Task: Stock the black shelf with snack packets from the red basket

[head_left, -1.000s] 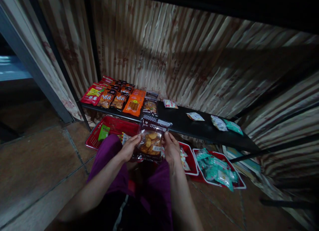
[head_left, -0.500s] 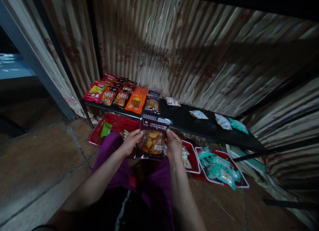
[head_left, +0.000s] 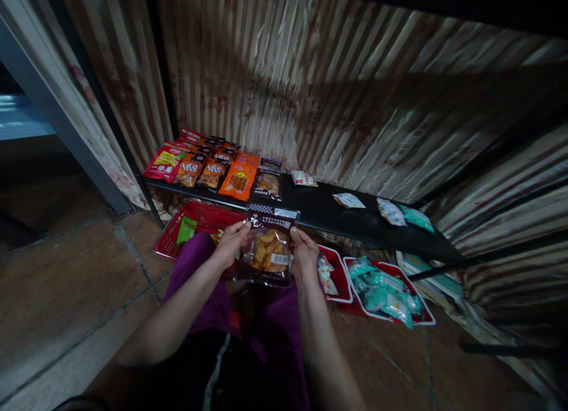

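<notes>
Between my hands is a dark brown bag of chips (head_left: 268, 245), its back with a barcode label facing me and yellow chips showing through a clear window. My left hand (head_left: 234, 240) pinches its left edge; my right hand (head_left: 305, 250) grips the right edge. The bag is held above my lap, just in front of the black shelf (head_left: 310, 207). On that shelf, straight beyond the bag, lies a similar brown snack bag (head_left: 268, 183). Beside it are an orange snack bag (head_left: 239, 175), several orange-and-black bags (head_left: 212, 172) and red bags (head_left: 164, 162).
Farther right on the shelf lie a small white packet (head_left: 304, 178), another packet (head_left: 348, 200), a pale packet (head_left: 391, 212) and a teal packet (head_left: 417, 218). Below stand a red basket (head_left: 166, 239) at left and a red basket (head_left: 428, 313) of teal packets. A striped curtain (head_left: 284, 74) hangs behind.
My view has shifted slightly, so the shelf and baskets sit a little farther left. Both hands keep their hold on the brown chip bag, which stays almost in place.
</notes>
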{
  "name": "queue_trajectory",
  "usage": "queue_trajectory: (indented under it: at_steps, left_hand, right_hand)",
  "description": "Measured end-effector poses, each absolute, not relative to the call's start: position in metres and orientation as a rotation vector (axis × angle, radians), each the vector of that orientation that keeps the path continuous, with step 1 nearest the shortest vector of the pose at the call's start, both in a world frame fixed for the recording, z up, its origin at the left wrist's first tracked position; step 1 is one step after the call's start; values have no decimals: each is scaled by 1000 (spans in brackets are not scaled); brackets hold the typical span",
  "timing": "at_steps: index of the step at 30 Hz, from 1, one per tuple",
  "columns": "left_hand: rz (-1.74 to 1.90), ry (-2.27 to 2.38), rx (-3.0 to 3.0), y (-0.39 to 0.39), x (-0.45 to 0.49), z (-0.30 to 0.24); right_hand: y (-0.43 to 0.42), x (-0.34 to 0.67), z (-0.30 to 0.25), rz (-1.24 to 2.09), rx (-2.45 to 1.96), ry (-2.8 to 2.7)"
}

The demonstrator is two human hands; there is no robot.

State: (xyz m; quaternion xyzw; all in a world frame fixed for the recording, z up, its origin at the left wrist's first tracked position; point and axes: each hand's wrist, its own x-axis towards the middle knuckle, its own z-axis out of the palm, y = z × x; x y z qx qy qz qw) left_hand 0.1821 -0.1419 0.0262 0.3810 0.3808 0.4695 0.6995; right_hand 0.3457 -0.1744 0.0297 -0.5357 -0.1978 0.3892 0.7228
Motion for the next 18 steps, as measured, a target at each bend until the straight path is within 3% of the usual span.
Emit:
queue_trajectory:
  at_steps: [6, 18]
  left_hand:
    - [819, 752, 845, -151, 174, 18]
    - [1105, 727, 712, -134, 175, 6]
  right_hand:
    - [-167, 352, 30, 804, -1230, -467]
    - [-193, 351, 23, 1109, -1309, -635]
